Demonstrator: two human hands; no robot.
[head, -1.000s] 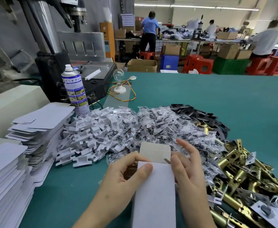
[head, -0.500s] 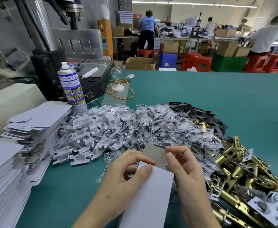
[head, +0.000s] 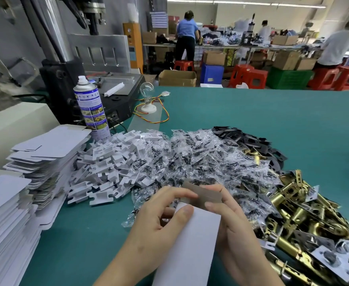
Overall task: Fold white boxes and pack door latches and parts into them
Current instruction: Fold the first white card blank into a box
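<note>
Two hands hold a white box (head: 190, 244) at its end flap (head: 205, 195), low over the green table (head: 272, 120).

The box is smooth matte white card, a long rectangular sleeve pointing away from the person, and its flap shows a dull grey-brown underside, bent over the far end. The left hand (head: 155, 228) grips the box's left edge, thumb flat on the white face near the top corner and forefinger curled onto the flap. The right hand (head: 237, 228) clasps the right side with its thumb pressing the flap (its other fingers are hidden behind the card). Just beyond lie crinkly clear bags of dark screws (head: 200, 162), chunky white plastic pieces (head: 107, 168) and thin black plates (head: 252, 139). To the right is a heap of shiny brass door latches (head: 305, 219), and to the left are stacks of flat box blanks (head: 45, 153).
</note>
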